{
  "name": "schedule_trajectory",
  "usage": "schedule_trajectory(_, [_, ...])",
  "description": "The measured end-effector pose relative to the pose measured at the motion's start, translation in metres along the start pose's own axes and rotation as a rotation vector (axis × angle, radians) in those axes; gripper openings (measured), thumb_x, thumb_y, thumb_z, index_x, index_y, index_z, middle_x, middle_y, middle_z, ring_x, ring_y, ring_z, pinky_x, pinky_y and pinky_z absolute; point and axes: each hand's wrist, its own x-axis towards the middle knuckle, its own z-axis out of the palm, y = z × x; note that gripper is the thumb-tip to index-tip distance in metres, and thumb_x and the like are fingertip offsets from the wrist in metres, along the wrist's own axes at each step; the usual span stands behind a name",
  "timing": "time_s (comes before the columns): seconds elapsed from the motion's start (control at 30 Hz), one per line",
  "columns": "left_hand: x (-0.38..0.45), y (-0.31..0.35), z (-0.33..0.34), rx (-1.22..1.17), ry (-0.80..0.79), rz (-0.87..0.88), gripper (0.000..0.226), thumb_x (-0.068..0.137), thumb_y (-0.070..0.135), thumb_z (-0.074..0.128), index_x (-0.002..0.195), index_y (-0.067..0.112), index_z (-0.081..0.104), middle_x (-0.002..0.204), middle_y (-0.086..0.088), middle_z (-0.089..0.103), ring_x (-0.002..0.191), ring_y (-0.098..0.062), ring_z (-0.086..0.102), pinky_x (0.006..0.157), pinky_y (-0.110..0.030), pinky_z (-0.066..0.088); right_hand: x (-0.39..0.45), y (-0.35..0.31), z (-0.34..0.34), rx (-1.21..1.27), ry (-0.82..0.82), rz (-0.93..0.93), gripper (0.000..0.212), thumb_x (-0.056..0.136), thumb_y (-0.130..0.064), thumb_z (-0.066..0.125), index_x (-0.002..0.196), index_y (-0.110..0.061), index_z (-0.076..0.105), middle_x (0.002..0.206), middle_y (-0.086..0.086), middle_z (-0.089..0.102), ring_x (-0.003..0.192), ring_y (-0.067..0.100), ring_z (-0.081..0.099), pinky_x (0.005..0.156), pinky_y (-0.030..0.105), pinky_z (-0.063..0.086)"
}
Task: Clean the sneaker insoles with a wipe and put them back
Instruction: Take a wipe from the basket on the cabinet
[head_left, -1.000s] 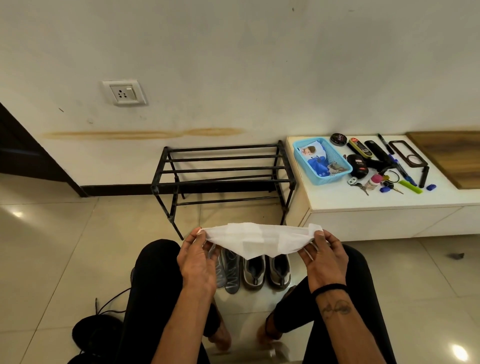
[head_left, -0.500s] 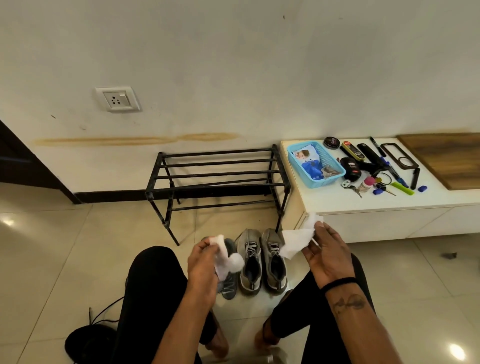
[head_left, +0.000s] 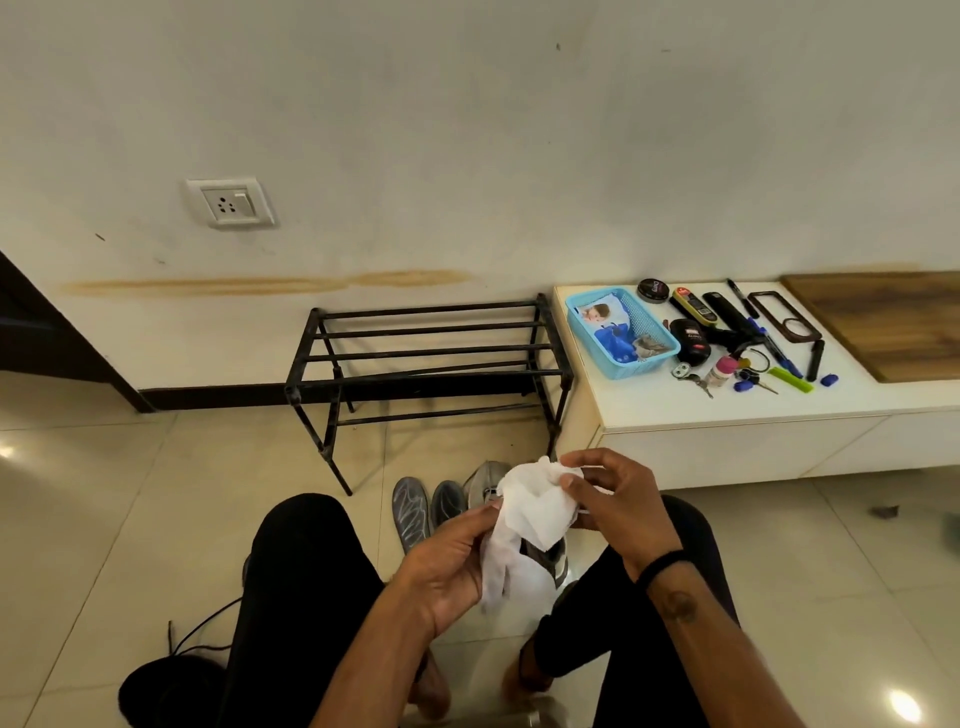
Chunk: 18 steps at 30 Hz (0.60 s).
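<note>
The wipe (head_left: 530, 512) is plain white. Left of it, the two insoles (head_left: 410, 512) are grey with pale wavy lines. The shoe rack (head_left: 426, 358) behind the wipe is black. To the right of the rack, the table (head_left: 675, 410) is white and carries a light blue basket (head_left: 641, 364). The floor (head_left: 104, 519) is glossy beige tile.

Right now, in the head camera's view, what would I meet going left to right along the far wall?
Wall socket → black shoe rack → blue basket → shoe polish tin → keys → green comb → wooden board.
</note>
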Motion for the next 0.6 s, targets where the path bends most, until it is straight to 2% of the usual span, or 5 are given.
schedule_trajectory(0.1, [0.003,-0.002,-0.001,0.091,0.015,0.083,0.027,0.098,0.007,0.060,0.121,-0.004,0.070,0.118,-0.022,0.073,0.096,-0.028,0.072,0.076,-0.030,0.062,-0.006,0.003,0.003,-0.021,-0.077,0.031,0.022,0.081,-0.036,0.081,0.099,-0.025,0.076,0.102,-0.002,0.076,0.099,0.020,0.073,0.078,0.045,0.063])
schedule_trajectory(0.23, [0.009,-0.008,-0.007,0.334,-0.054,0.136,0.033,0.094,0.016,0.066,0.124,0.006,0.071,0.122,-0.020,0.073,0.113,-0.035,0.068,0.085,-0.039,0.060,-0.014,0.004,0.007,-0.152,-0.271,0.086,0.059,0.060,-0.061,0.089,0.109,-0.030,0.074,0.105,-0.009,0.075,0.096,0.013,0.073,0.073,0.037,0.063])
schedule_trajectory(0.4, [0.020,-0.009,-0.009,0.719,0.013,0.248,0.026,0.102,0.013,0.060,0.105,0.030,0.080,0.114,0.003,0.078,0.115,-0.019,0.070,0.102,-0.037,0.054,0.004,0.007,-0.007,-0.184,-0.206,0.081,0.018,0.082,-0.021,0.083,0.097,-0.017,0.075,0.092,0.000,0.078,0.085,0.019,0.076,0.077,0.046,0.063])
schedule_trajectory(0.5, [0.033,0.005,0.003,0.843,0.083,0.279,0.023,0.102,0.022,0.062,0.107,0.038,0.079,0.120,0.008,0.074,0.115,-0.009,0.065,0.092,-0.026,0.054,0.024,0.003,-0.026,-0.102,-0.095,0.069,0.013,0.081,-0.006,0.081,0.093,-0.006,0.074,0.089,0.009,0.077,0.083,0.025,0.075,0.074,0.050,0.063])
schedule_trajectory(0.6, [0.056,0.027,0.036,0.890,0.181,0.352,0.017,0.101,0.021,0.064,0.105,0.025,0.079,0.099,0.006,0.078,0.088,-0.007,0.070,0.069,-0.017,0.053,0.053,-0.006,-0.056,0.004,0.038,0.031,0.016,0.081,0.004,0.077,0.095,-0.004,0.071,0.090,0.017,0.075,0.084,0.029,0.074,0.069,0.047,0.063])
